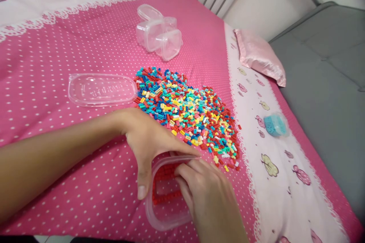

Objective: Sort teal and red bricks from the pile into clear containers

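My left hand [148,136] is wrapped round a clear plastic container [155,224], thumb on its left side and fingers along the far rim. Inside the container, red toy bricks [167,198] lie in rows along the walls, with part of the bottom showing between them. My right hand [211,188] reaches into it from the right, its fingers bent and close together by the bricks; the fingertips are partly hidden, so what they hold cannot be made out. Just beyond both hands spreads a heap of small multicoloured toy bricks [185,106].
A clear oval lid [102,90] lies left of the heap. Behind it are several nested clear containers [159,34]. To the right sits a small container with blue bricks [276,125]. A pink pillow [259,55] rests by the grey headboard [322,57]; everything lies on a pink dotted bedsheet [57,121].
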